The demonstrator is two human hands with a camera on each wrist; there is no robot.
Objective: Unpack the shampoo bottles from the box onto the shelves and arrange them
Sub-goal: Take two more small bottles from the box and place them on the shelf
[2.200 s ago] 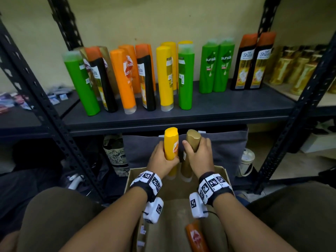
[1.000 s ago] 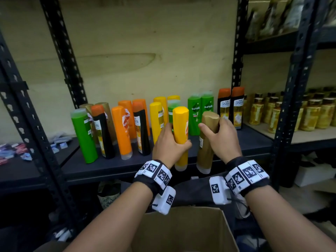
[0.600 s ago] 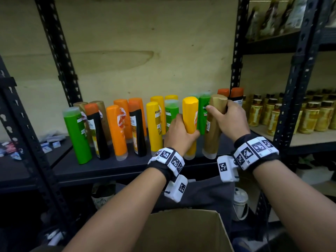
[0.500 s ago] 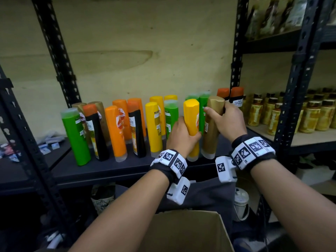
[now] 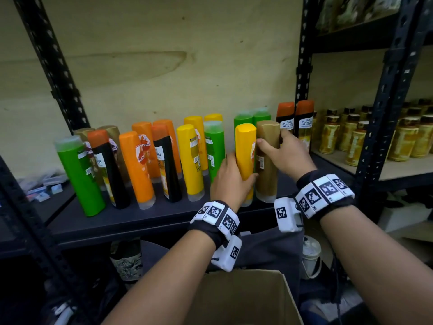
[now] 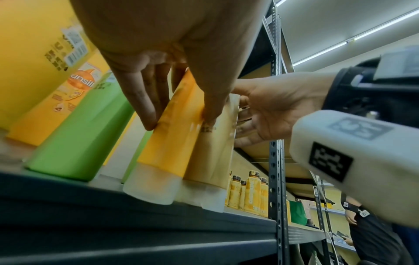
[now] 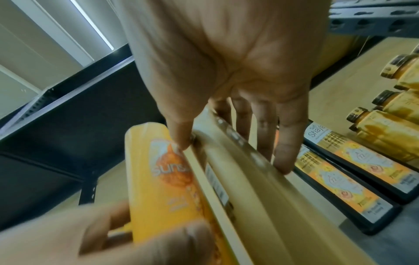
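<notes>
My left hand grips a yellow bottle and my right hand a gold bottle, both set on the shelf beside many stocked bottles; box contents unseen, arranging apparently remains.

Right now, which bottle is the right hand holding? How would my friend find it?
Look at the dark shelf of coloured bottles. Near its right end, both hands meet; the right hand holds the gold-brown bottle. It touches a yellow bottle, and it's the only brown one there.
</notes>
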